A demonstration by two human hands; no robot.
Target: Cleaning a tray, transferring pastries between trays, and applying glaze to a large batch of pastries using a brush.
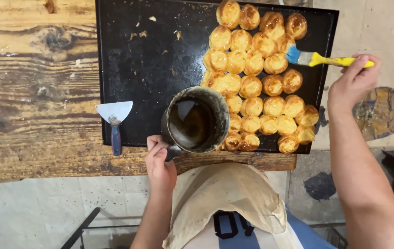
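My left hand (159, 161) grips the handle of a worn metal mug (196, 120) holding dark liquid, held over the near edge of a black baking tray (146, 69). My right hand (351, 83) holds a brush with a yellow handle and blue bristles (316, 58); the bristles touch the golden baked rolls (257, 78) at the tray's right side. The rolls are glossy and packed close together, filling the right half of the tray.
A scraper with a metal blade and blue-red handle (115, 122) lies at the tray's left edge on the rough wooden table (31, 92). Crumbs dot the tray's bare left half. Tiled floor shows below and to the right, with a round worn object (381, 113) on it.
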